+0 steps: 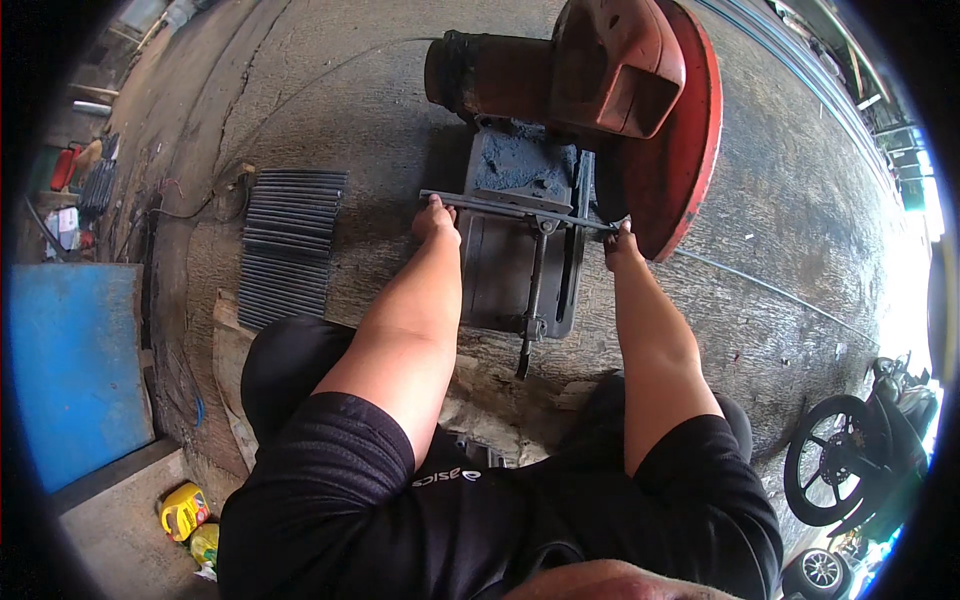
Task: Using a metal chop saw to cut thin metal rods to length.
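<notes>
A thin grey steel rod (505, 208) lies crosswise over the base (485, 270) of a red chop saw (625, 75). Closed around its left end is my left hand (437, 220). My right hand (624, 247) pinches the other end, close to the lower rim of the saw's round red guard (695, 130). The rod lies along the saw's clamp, whose screw and handle (538, 270) point back toward me. Dark grit (520, 160) is heaped on the base behind the rod. The guard hides the saw's disc.
Many cut rods (290, 245) lie side by side on the concrete floor to the left. A cable runs behind them. A long thin rod (775, 290) stretches along the floor at right, toward a motorcycle wheel (828, 460). A blue panel (75, 370) and yellow container (184, 510) are at far left.
</notes>
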{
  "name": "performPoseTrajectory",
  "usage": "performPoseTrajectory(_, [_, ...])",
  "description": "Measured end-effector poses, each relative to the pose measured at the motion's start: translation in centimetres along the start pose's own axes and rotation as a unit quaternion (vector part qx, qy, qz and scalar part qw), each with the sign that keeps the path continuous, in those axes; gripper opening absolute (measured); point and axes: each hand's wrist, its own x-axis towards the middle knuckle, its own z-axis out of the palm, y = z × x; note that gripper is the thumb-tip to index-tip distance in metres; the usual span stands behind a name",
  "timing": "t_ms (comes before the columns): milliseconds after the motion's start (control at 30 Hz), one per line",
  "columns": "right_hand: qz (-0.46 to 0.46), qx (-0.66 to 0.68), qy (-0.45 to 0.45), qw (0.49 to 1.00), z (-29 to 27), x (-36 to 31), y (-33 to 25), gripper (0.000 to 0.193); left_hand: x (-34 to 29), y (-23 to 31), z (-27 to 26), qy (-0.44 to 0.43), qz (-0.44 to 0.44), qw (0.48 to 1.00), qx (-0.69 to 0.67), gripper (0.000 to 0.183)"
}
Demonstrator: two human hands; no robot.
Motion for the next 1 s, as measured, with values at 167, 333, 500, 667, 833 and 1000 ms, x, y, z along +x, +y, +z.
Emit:
performPoseTrajectory(167, [0.001, -0.023, -0.036, 0.999, 0.4, 1.6, 1.6, 0.036, 1.1, 0.3, 0.1, 0.014, -0.010, 1.000, -0.006, 0.024])
performPoseTrajectory(333, [0.048, 0.045, -0.066, 0.996, 0.9, 1.7, 2.7, 0.032, 2.1, 0.2, -0.3, -0.022, -0.008, 1.000, 0.010, 0.023])
performPoseTrajectory(500, [0.003, -0.022, -0.001, 1.000, 2.6, -3.2, 2.7, 0.034, 1.8, 0.2, -0.4, -0.057, -0.025, 0.995, -0.080, 0.028])
performPoseTrajectory(667, [-0.068, -0.225, 0.084, 0.968, 4.2, -7.1, 2.0, 0.038, 0.9, 0.3, -0.2, -0.052, -0.012, 0.997, -0.064, 0.029])
performPoseTrajectory(833, [-0.108, -0.588, 0.061, 0.800, 4.8, -8.0, 1.0, 0.043, 0.7, 0.2, 0.1, -0.041, 0.012, 0.997, -0.057, 0.029])
performPoseTrajectory(1000, [-0.044, -0.439, 0.095, 0.892, 5.8, -9.2, 0.7, 0.050, 0.8, -0.1, 0.2, -0.039, 0.007, 0.999, -0.038, 0.029])
